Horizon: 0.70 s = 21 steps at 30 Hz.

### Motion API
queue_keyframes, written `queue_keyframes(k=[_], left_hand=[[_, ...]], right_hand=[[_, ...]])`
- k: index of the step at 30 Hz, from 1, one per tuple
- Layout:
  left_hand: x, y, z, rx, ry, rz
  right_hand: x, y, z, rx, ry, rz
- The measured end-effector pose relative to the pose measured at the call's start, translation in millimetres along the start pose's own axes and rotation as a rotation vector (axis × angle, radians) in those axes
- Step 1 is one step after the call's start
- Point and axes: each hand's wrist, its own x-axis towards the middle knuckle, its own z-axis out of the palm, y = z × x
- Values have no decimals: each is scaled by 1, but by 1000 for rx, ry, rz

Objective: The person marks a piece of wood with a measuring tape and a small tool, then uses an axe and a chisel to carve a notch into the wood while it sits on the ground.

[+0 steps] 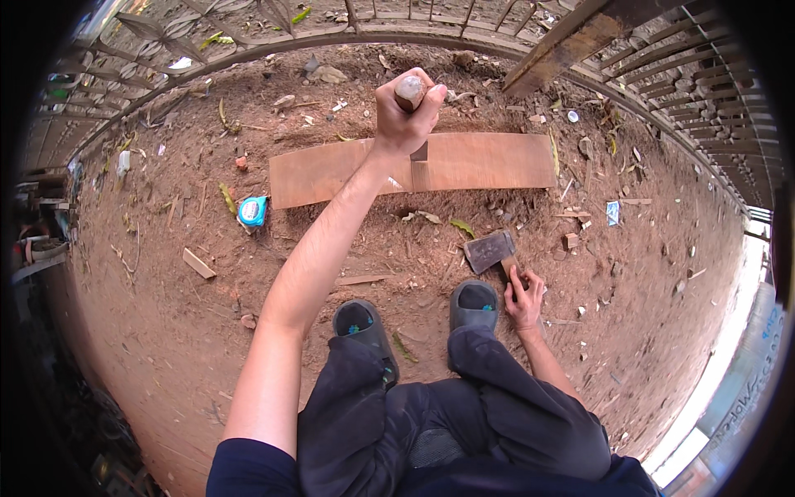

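Observation:
My left hand is closed round the upright handle of a chisel; its pale, worn butt end shows above the fist. The fist hides the rest of the tool. Beneath it a long brown wooden plank lies crosswise, with a dark notch or cut at its middle beside my wrist. Lower right, my right hand has its fingers closed on the short wooden handle of a hatchet. The hatchet's dark, broad head rests on the dirt, pointing left, just in front of my right sandal.
A blue tape measure lies left of the plank. Wood offcuts and chips are scattered over the dirt. A metal fence curves along the far side, with a wooden post leaning there. My sandals stand near the hatchet.

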Motion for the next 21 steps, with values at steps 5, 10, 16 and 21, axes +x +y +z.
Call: queue_keyframes(k=[5,10,16,21], left_hand=[[-3,-9,5,148,-8,20],[-2,-12,5,225,-1,74],[-3,-16,4,228,28,63],[-5,-19,7,249,14,27]], right_hand=[[4,-6,-16,53,-90,41],[-4,-5,-28,68,-188,292],[11,-5,-25,97,-280,378],[33,-7,-33,-14,-386,409]])
